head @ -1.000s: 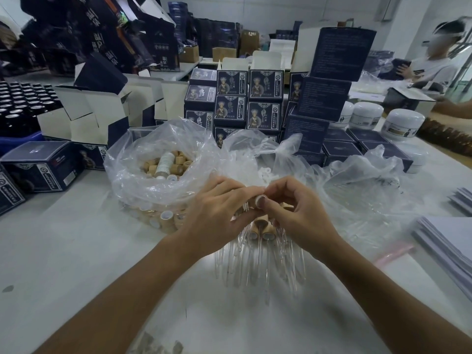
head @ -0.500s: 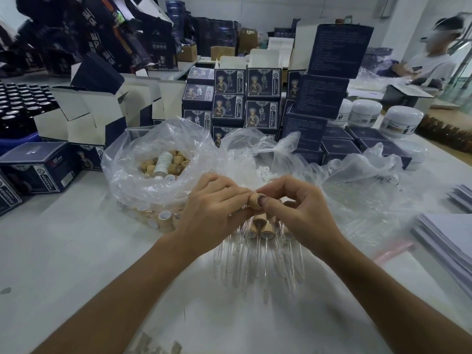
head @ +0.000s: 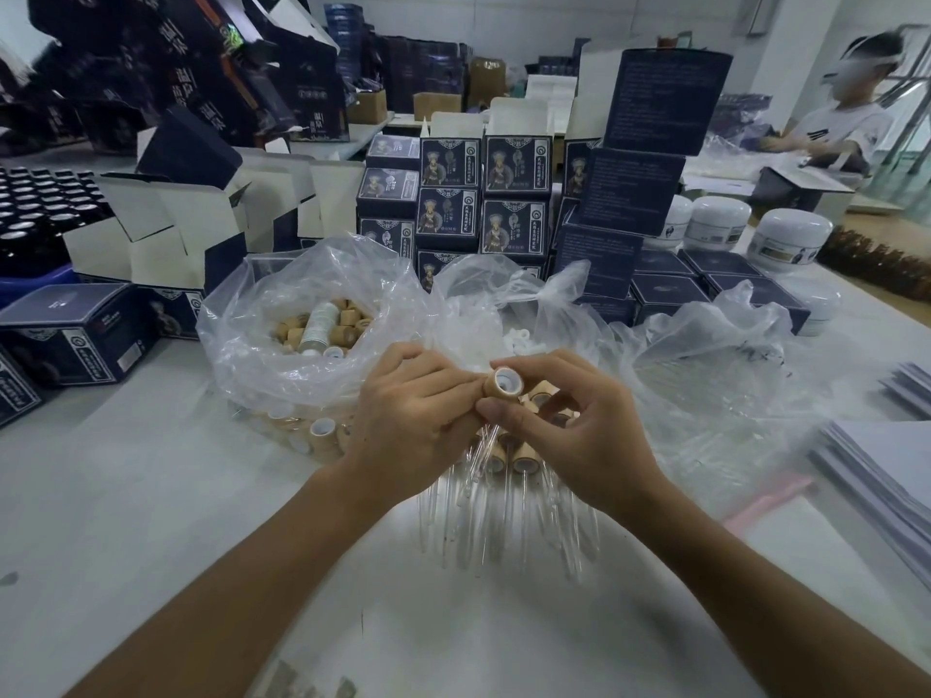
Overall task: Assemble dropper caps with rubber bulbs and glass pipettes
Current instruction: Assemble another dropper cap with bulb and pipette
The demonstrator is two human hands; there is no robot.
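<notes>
My left hand (head: 410, 420) and right hand (head: 569, 430) meet above the white table (head: 151, 521), both pinching one tan dropper cap (head: 500, 382), its white-lined opening turned toward me. A glass pipette (head: 486, 438) slants down from between my fingers; which hand grips it I cannot tell. Finished droppers (head: 504, 496) lie fanned beneath my hands. Clear bag of caps (head: 302, 345) at left, just beside my left hand
</notes>
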